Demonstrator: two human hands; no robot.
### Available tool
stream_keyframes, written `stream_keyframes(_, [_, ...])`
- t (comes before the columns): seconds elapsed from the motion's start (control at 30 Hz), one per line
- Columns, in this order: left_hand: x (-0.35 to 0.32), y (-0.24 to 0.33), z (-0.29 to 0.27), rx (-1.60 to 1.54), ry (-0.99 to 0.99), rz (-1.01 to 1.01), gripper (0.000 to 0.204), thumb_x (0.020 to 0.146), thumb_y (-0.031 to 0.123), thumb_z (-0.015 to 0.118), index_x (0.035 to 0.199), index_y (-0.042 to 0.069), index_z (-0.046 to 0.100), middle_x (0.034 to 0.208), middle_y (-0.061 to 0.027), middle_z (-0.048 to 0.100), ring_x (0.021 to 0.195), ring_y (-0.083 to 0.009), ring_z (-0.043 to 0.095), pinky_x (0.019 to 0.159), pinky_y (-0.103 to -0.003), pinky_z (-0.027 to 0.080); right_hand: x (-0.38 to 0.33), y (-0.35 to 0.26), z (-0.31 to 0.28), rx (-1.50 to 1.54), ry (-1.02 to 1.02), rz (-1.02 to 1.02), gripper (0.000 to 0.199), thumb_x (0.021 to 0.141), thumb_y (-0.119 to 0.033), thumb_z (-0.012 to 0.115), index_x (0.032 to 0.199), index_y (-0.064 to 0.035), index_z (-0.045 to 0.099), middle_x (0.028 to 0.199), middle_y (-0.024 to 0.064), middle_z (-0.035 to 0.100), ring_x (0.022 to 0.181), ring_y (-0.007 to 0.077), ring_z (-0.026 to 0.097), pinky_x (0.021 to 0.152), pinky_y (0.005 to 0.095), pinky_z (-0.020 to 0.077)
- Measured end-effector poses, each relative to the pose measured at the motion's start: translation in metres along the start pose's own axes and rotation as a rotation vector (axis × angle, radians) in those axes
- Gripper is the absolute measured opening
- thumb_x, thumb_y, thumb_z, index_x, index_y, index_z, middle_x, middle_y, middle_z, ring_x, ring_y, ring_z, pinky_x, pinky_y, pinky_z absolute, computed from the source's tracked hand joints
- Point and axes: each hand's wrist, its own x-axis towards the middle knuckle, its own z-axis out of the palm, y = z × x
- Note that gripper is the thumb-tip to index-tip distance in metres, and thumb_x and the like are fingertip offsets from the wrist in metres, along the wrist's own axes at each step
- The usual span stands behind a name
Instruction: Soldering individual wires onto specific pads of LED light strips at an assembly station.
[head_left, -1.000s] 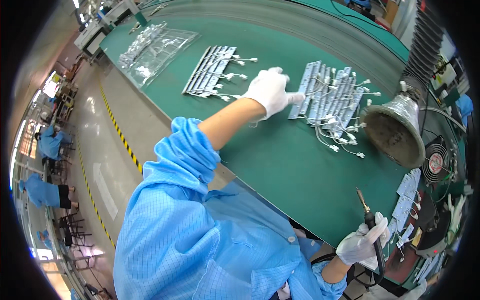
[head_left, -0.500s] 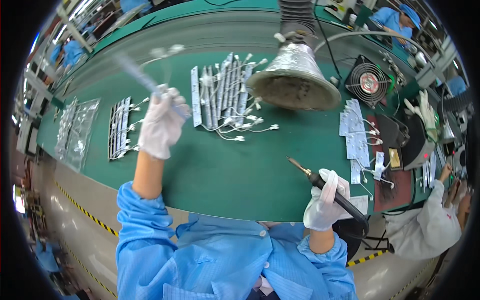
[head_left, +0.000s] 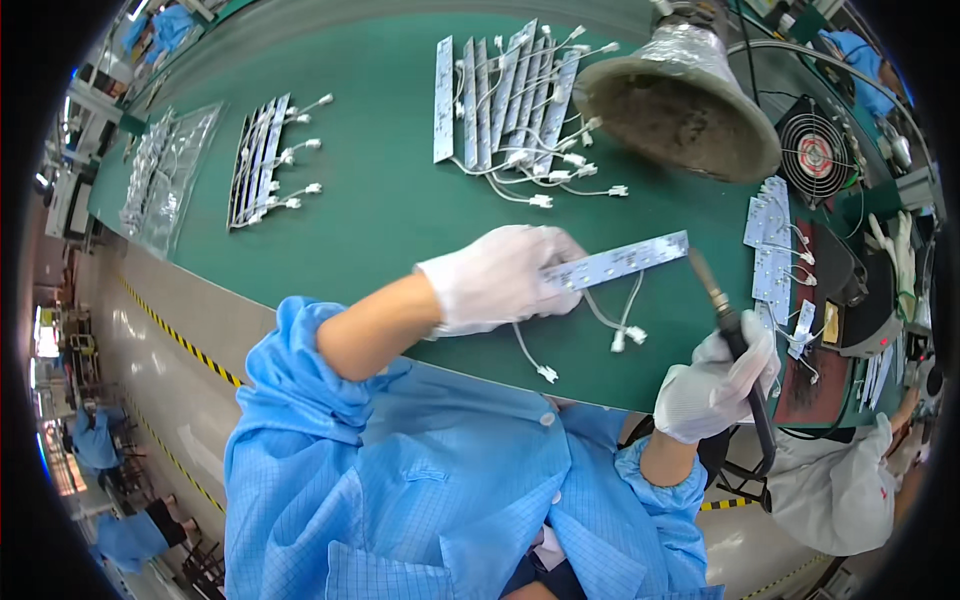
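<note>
My gloved left hand (head_left: 505, 278) grips a narrow white LED strip board (head_left: 630, 262) by its left end, holding it above the green bench mat. White wires with small connectors (head_left: 628, 338) hang from the board. In my gloved right hand (head_left: 718, 385) is a black-handled soldering iron (head_left: 733, 335), its fingers wrapped round the handle. The iron's tip points up and left, close to the board's right end; whether they touch I cannot tell. Beyond my left hand lies a group of wired LED strips (head_left: 505, 100).
A smaller row of wired strips (head_left: 260, 165) and a clear plastic bag (head_left: 185, 190) lie at the left. A fume extraction hood (head_left: 680, 110) hangs at the back. To the right are a fan (head_left: 815, 148), bare boards (head_left: 770, 250) and a black soldering station (head_left: 865, 300). A co-worker's white sleeve (head_left: 835, 490) shows beyond.
My left hand has come down and right, bringing the LED strip in front of me. The soldering iron in my right hand now points more steeply upward near the strip. The view has shifted.
</note>
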Motion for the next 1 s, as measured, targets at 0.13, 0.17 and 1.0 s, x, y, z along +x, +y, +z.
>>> stream_keyframes(0.13, [0.01, 0.015, 0.016, -0.052, 0.088, -0.098, 0.026, 0.078, 0.015, 0.058, 0.089, -0.009, 0.057, 0.068, -0.0195, 0.062, 0.062, -0.0296, 0.063, 0.06, -0.036, 0.05, -0.029, 0.008, 0.004, 0.781, -0.182, -0.008, 0.02, 0.092, -0.011, 0.047, 0.106, 0.0033, 0.048, 0.087, 0.0136, 0.058, 0.068, 0.0223, 0.055, 0.06, 0.034, 0.0482])
stream_keyframes(0.17, [0.009, 0.012, 0.02, -0.062, 0.078, -0.105, 0.026, 0.078, 0.015, 0.058, 0.089, -0.009, 0.057, 0.068, -0.0195, 0.062, 0.062, -0.0296, 0.063, 0.06, -0.036, 0.05, -0.028, 0.008, 0.002, 0.786, -0.192, -0.091, 0.022, 0.092, -0.011, 0.047, 0.108, 0.0031, 0.047, 0.087, 0.015, 0.058, 0.068, 0.0224, 0.054, 0.059, 0.0341, 0.0478])
stream_keyframes(1.0, [0.006, 0.011, 0.028, -0.133, 0.16, -0.043, 0.022, 0.08, 0.009, 0.055, 0.095, -0.007, 0.052, 0.059, -0.0122, 0.061, 0.054, -0.0283, 0.062, 0.054, -0.036, 0.05, -0.028, 0.01, 0.007, 0.91, -0.164, -0.112, 0.022, 0.086, -0.008, 0.044, 0.105, 0.0042, 0.047, 0.079, 0.0206, 0.059, 0.059, 0.0235, 0.053, 0.052, 0.0342, 0.0448])
